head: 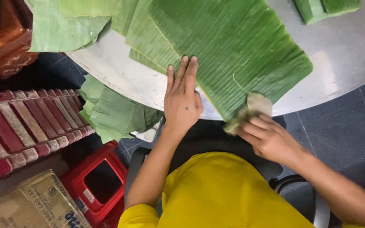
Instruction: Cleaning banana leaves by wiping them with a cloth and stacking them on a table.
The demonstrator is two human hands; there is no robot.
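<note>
Your left hand (182,99) lies flat, fingers straight and together, palm down on the near left edge of the big banana leaf (233,50), holding nothing, just pressing. Your right hand (267,137) is closed around a crumpled grey-green cloth (250,110), which touches the leaf's near edge. The leaf is spread on the round grey table (343,63), overhanging the near rim. More leaves (68,25) lie far left on the table; a folded leaf stack (326,8) sits far right. Below the table edge, left of your left hand, hangs a pile of cut leaves (110,112). Near left: a red plastic stool (96,181) with a square hole and a small white label, beside a brown cardboard box (34,204) with dark print. Both forearms reach forward; yellow shirt (220,194) is nearest.
</note>
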